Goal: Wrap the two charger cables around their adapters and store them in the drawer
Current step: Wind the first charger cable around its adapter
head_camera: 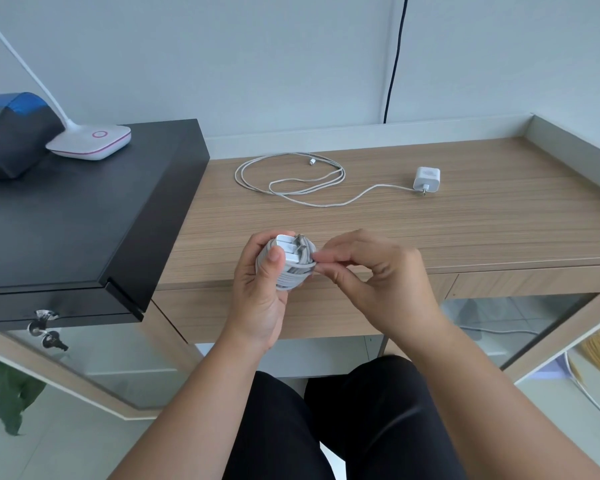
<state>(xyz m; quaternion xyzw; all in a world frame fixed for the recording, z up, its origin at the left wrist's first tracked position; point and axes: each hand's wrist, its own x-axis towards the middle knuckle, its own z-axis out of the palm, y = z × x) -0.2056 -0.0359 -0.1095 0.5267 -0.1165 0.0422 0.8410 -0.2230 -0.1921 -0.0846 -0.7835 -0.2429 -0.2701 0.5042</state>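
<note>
My left hand [260, 292] grips a white adapter [288, 252] with its grey-white cable wound in several turns around it, above the desk's front edge. My right hand [371, 271] pinches the cable's end at the bundle's right side. A second white adapter [427, 179] lies on the wooden desk [499, 220] at the back right. Its loose white cable [291, 181] runs left from it and sprawls in loops at the desk's back centre. A closed wooden drawer front [534, 280] sits under the desktop on the right.
A black cash-drawer box [84, 209] with keys [45, 329] in its lock stands on the left. On it are a white lamp base [90, 142] and a blue-and-dark bag [11, 133]. A black cord [394, 64] hangs down the wall. The desk has a raised right rim.
</note>
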